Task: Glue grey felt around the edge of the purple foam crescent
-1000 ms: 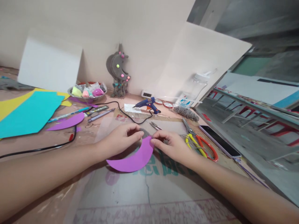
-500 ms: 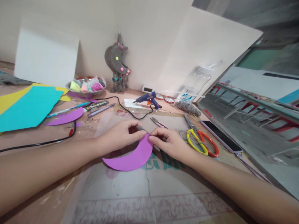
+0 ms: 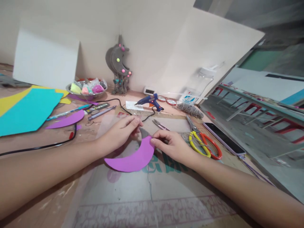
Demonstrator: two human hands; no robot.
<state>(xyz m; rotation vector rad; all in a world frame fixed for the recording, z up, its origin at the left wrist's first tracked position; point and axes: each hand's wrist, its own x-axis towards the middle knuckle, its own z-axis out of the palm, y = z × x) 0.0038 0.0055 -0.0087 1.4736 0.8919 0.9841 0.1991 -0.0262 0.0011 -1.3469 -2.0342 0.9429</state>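
Observation:
A purple paper crescent point(image 3: 135, 160) is held over the work surface, its upper tip covered by a grey, yarn-like layer point(image 3: 144, 133). My right hand point(image 3: 169, 142) pinches the crescent's right edge, where the purple meets the grey. Just left of the grey tip is my left hand point(image 3: 124, 128), its fingers pressed together; whatever they hold is hidden. A thin grey strand point(image 3: 150, 186) hangs or lies below the crescent. Beyond my hands are small snips point(image 3: 161, 125), and scissors point(image 3: 201, 139) with yellow and orange handles lie to the right.
A blue glue gun point(image 3: 150, 102) with a black cable stands behind. Grey yarn point(image 3: 190, 110), a phone point(image 3: 223, 137) and a bottle point(image 3: 205, 80) are at right. To the left are turquoise sheets point(image 3: 30, 110), another purple piece point(image 3: 67, 120), pens and a bowl point(image 3: 86, 95) of coloured packets.
My left hand has moved up and left from the crescent's tip, uncovering the grey part. My right hand keeps its pinch in nearly the same place.

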